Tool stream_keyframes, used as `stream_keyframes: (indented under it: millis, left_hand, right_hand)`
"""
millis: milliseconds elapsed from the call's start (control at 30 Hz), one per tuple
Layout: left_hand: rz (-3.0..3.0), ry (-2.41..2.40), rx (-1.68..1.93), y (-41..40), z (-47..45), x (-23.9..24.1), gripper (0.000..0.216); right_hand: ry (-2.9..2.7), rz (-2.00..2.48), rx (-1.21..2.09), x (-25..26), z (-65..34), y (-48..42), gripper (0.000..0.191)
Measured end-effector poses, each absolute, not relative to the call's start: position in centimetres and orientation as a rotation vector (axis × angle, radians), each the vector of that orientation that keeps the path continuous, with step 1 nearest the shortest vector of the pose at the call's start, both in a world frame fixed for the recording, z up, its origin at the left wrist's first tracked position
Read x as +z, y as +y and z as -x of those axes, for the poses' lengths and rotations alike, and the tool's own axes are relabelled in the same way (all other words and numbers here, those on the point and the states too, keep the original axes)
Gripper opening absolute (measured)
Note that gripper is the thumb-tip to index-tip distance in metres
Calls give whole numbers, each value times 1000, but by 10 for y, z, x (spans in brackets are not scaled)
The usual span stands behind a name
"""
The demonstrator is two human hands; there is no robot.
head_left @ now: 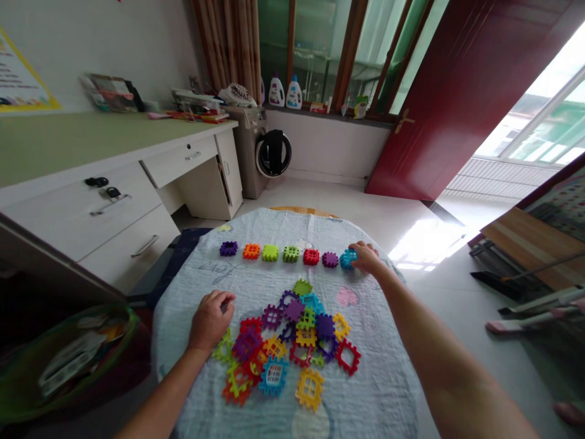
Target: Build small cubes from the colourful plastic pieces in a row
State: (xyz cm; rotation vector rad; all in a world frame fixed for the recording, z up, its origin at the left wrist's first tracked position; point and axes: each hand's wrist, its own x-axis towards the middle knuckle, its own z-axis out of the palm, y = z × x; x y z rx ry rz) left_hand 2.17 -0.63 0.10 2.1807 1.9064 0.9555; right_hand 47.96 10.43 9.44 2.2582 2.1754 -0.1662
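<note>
A round table under a pale blue cloth [256,286] carries a row of square plastic waffle blocks: purple [228,248], orange [251,251], light green [270,252], green [290,253], red [311,256], purple [329,260], and a blue block [347,258] at the right end. My right hand [368,258] rests on that blue block, fingers closed around it. My left hand [211,320] lies curled on the cloth at the left edge of a pile of several coloured blocks [287,344]. What its fingers hold, if anything, is hidden.
A white desk with drawers [114,201] stands at the left, a washing machine [267,152] behind it. A green basket [59,360] sits low left. A dark red door [457,97] stands open at the right, with boards [530,244] on the floor.
</note>
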Motion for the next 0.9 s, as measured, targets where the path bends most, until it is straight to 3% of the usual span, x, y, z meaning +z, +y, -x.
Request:
stream_keyframes:
  millis: [367, 567, 700, 900]
  left_hand:
    - [-2159, 1922, 952, -7, -22, 3, 14]
    - [-2157, 1919, 960, -7, -23, 4, 15]
    - [-2155, 1920, 944, -8, -24, 5, 16]
    - [-2150, 1931, 936, -8, -25, 7, 15]
  right_hand:
    - [2155, -2178, -173, 79, -483, 117, 54]
    - [2201, -2248, -132, 89, -477, 103, 72]
    - [2462, -2349, -148, 94, -462, 66, 59]
    - [2729, -2237, -697, 57, -431, -20, 34]
